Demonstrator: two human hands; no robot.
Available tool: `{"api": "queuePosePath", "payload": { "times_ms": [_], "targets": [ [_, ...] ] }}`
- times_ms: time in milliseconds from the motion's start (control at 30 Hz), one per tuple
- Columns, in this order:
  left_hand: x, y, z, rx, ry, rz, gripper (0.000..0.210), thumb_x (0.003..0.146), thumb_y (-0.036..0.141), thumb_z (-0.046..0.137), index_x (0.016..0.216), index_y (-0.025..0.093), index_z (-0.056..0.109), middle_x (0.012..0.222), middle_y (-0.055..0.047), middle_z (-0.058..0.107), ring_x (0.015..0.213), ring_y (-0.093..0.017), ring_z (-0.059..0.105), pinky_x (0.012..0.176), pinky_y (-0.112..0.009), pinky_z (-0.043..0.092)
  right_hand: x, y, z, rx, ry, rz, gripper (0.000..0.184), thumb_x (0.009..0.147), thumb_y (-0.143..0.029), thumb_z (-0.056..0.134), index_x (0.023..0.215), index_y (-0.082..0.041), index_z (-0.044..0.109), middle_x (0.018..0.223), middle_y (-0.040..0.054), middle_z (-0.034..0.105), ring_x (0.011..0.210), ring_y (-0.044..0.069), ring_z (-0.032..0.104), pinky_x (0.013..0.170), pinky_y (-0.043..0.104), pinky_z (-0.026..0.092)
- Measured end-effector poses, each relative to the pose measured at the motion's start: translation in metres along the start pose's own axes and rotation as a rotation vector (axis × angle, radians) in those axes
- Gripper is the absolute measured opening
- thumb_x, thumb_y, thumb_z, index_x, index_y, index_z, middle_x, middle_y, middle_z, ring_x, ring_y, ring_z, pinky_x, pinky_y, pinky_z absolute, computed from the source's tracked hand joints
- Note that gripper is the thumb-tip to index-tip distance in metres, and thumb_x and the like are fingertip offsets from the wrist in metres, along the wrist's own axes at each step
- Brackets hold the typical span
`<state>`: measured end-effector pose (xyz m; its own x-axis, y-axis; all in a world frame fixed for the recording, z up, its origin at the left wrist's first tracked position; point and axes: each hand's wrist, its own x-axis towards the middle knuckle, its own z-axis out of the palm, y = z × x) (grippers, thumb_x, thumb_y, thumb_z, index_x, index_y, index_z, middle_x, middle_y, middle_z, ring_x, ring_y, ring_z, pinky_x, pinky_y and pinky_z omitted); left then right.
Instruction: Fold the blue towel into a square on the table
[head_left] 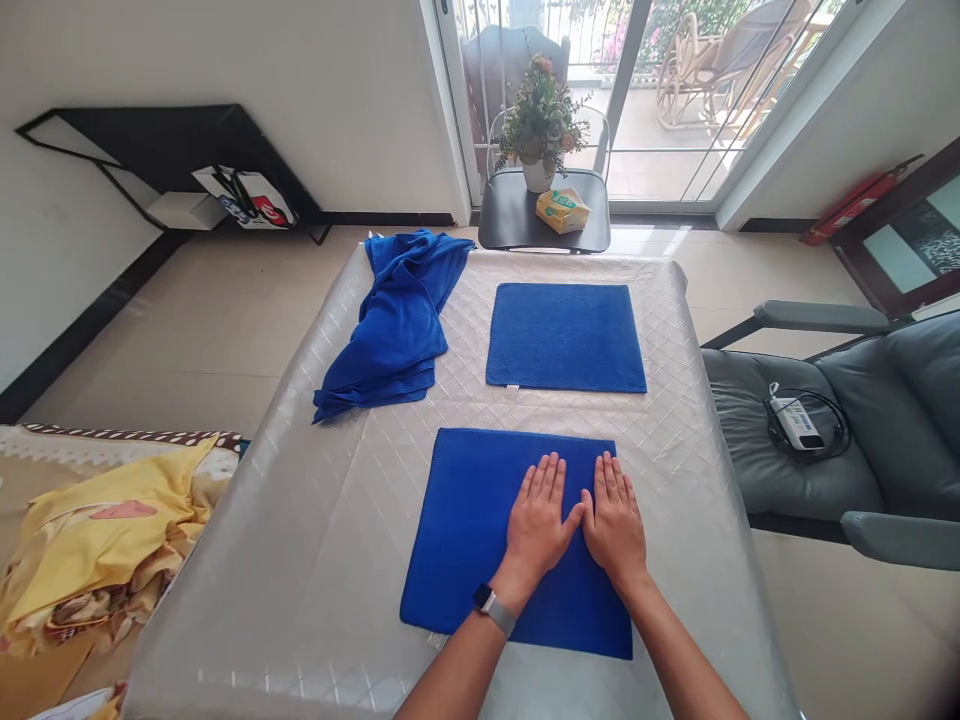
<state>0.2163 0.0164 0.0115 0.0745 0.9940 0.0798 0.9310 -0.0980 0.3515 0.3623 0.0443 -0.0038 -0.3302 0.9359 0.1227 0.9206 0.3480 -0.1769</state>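
Both hands lie flat on a blue cloth (465, 530) spread out near the front of the table. My left hand (541, 525) rests right of the cloth's middle, fingers stretched out and thumb reaching toward the other hand. Close beside it, my right hand (615, 520) presses flat along the cloth's right edge, fingers straight. Beyond them a second blue cloth (566, 338) lies flat, with a small white tag at its near edge. A crumpled heap of blue cloths (405, 320) sits at the table's far left. A label shows under the near cloth's front edge.
A silvery quilted cover (300, 570) drapes the table (679, 290). Behind it, a black chair (495, 210) holds a flower pot (538, 174) and a yellow tissue pack (562, 212). At right stands a grey armchair (780, 480) with a corded white device (796, 423). Yellow fabric (112, 520) lies at left.
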Motion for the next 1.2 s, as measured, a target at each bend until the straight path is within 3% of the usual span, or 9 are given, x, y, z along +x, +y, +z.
{"api": "queuePosePath", "payload": {
  "times_ms": [267, 500, 767, 1000, 1100, 1200],
  "targets": [
    [-0.054, -0.078, -0.029, 0.192, 0.077, -0.263, 0.073, 0.102, 0.046, 0.037, 0.16, 0.016, 0.003, 0.163, -0.014, 0.025, 0.151, -0.028, 0.024, 0.121, -0.052, 0.032, 0.001, -0.002, -0.001, 0.031, -0.013, 0.037, 0.065, 0.105, -0.033, 0.028, 0.16, -0.013, 0.001, 0.164, 0.0132, 0.024, 0.153, 0.024, 0.018, 0.123, 0.047, 0.025],
    [-0.096, -0.105, -0.039, 0.183, 0.144, -0.411, 0.074, 0.102, 0.047, 0.037, 0.16, 0.017, 0.002, 0.164, -0.016, 0.025, 0.15, -0.029, 0.026, 0.12, -0.054, 0.033, 0.001, -0.001, -0.001, 0.01, -0.014, 0.026, 0.065, 0.105, -0.033, 0.028, 0.16, -0.012, 0.002, 0.164, 0.0145, 0.026, 0.153, 0.024, 0.018, 0.123, 0.047, 0.024],
    [-0.115, -0.112, -0.043, 0.168, 0.131, -0.436, 0.074, 0.102, 0.046, 0.035, 0.16, 0.018, -0.002, 0.164, -0.016, 0.026, 0.15, -0.029, 0.027, 0.118, -0.054, 0.035, 0.003, -0.001, -0.004, -0.014, -0.013, 0.005, 0.065, 0.105, -0.034, 0.027, 0.16, -0.011, 0.002, 0.164, 0.0154, 0.025, 0.153, 0.025, 0.017, 0.123, 0.048, 0.024],
    [-0.12, -0.11, -0.049, 0.193, 0.113, -0.491, 0.08, 0.101, 0.054, 0.034, 0.16, 0.015, -0.005, 0.162, -0.018, 0.028, 0.149, -0.031, 0.029, 0.119, -0.055, 0.033, 0.031, 0.001, -0.006, -0.017, 0.002, -0.016, 0.066, 0.105, -0.034, 0.027, 0.16, -0.013, -0.003, 0.165, 0.0121, 0.02, 0.152, 0.026, 0.02, 0.123, 0.047, 0.023],
    [-0.108, -0.097, -0.053, 0.164, 0.154, -0.516, 0.078, 0.102, 0.051, 0.035, 0.159, 0.015, -0.005, 0.163, -0.019, 0.024, 0.15, -0.032, 0.026, 0.119, -0.057, 0.034, 0.039, -0.001, -0.001, -0.012, -0.005, 0.005, 0.066, 0.105, -0.034, 0.027, 0.16, -0.013, -0.004, 0.165, 0.0125, 0.021, 0.152, 0.026, 0.021, 0.123, 0.048, 0.023],
    [-0.073, -0.065, -0.052, 0.085, 0.14, -0.395, 0.071, 0.103, 0.041, 0.034, 0.16, 0.016, 0.001, 0.165, -0.014, 0.022, 0.152, -0.028, 0.022, 0.121, -0.053, 0.033, 0.039, -0.002, 0.004, -0.009, -0.006, 0.016, 0.066, 0.105, -0.033, 0.027, 0.16, -0.013, -0.002, 0.164, 0.0132, 0.025, 0.152, 0.025, 0.021, 0.123, 0.048, 0.023]
  ]
}}
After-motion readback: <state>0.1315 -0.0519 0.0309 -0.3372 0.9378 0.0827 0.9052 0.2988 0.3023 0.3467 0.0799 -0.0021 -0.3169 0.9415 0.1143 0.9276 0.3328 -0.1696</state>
